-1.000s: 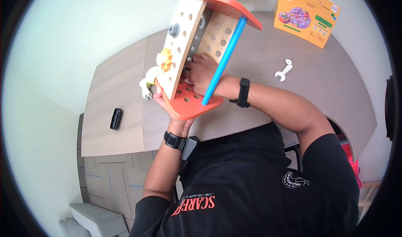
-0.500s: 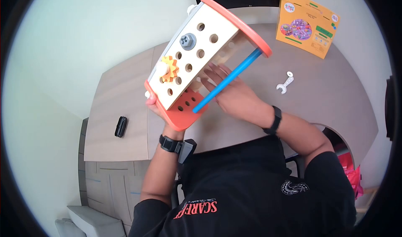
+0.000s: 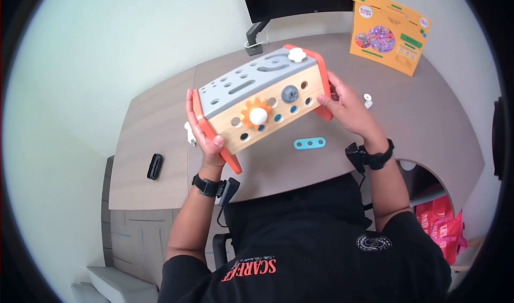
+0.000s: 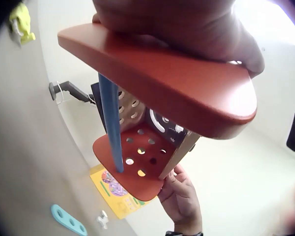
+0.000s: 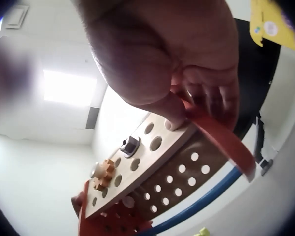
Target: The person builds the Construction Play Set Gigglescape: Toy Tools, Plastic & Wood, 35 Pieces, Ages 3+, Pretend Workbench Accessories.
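A toy toolbox [image 3: 257, 96] with wooden sides, a grey slotted top and orange end panels is held up over the table, tilted. My left hand [image 3: 205, 139] grips its left end panel [image 4: 162, 73], thumb on the near edge. On the opposite end, my right hand [image 3: 350, 107] holds the other orange panel, its thumb [image 5: 172, 115] against the wooden side. An orange gear [image 3: 251, 110] with a white knob and a grey bolt [image 3: 289, 93] sit on the front side. A white flower-shaped knob [image 3: 296, 55] is on top. The blue rod [image 4: 110, 123] spans the panels underneath.
On the table [image 3: 155, 110] below the toolbox lies a turquoise three-hole strip [image 3: 303, 144]. A white toy wrench [image 3: 368, 100] is partly hidden behind my right hand. A black case [image 3: 155, 166] lies at left, a yellow box [image 3: 388, 35] stands back right, and a monitor [image 3: 305, 0] behind.
My right hand has come out of the toolbox and now grips its right end. The toolbox has turned so its grey top and front side show. The turquoise strip has come into view beneath.
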A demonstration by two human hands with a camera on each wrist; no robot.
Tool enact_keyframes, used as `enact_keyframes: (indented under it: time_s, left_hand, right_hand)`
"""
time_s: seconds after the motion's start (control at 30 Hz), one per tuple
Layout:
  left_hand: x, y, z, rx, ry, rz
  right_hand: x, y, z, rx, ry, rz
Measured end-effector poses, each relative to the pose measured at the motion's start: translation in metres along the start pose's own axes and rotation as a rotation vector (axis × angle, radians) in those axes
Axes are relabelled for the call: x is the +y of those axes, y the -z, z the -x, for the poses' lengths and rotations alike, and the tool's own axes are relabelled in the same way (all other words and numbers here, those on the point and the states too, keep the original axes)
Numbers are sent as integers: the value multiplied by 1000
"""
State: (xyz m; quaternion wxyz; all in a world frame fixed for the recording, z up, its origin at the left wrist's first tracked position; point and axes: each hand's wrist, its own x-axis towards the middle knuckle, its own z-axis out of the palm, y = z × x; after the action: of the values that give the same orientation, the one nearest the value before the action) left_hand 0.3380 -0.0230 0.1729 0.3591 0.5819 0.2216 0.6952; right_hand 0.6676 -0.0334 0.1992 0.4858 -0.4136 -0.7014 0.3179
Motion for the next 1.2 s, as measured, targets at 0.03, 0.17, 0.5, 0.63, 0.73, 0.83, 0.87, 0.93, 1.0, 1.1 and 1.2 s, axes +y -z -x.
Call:
enact_keyframes:
  time_s: [0.03,0.17,0.5,0.63,0.73,0.83,0.87,0.93,1.0,1.1,1.2]
  left_hand:
    - [-2,3,1,-7,-27,-35]
    - [-20,33,1,-109,-62,-199]
    - [-21,67,-8,-336,5,-602]
    - [-32,68,-10,-347,24,-631]
    - [-34,66,-8,-341,17,-722]
    - [-39,66,-3,-346,-63,-900]
    - [-40,65,-2,-342,-88,-937]
    - [-43,62,1,-343,-100,-990]
    - [-43,61,5,-348,-71,-1032]
    - [-44,57,6,-345,-58,-999]
    - [-46,54,6,-355,1,-978]
  right_hand:
    - [12,-4,-5,-12,12,-56]
    - [53,-14,-18,-11,-12,-229]
    - [76,-28,-37,-27,-174,-279]
    - [103,-30,-39,-29,-186,-287]
    - [116,-33,-42,-26,-192,-309]
    - [123,-31,-43,-15,-189,-322]
    - [121,-30,-43,-16,-208,-318]
    - [122,-28,-43,-10,-232,-319]
    - [128,-29,-44,-7,-240,-335]
    - [129,-32,-40,38,-226,-338]
    - [142,-30,-40,18,-222,-332]
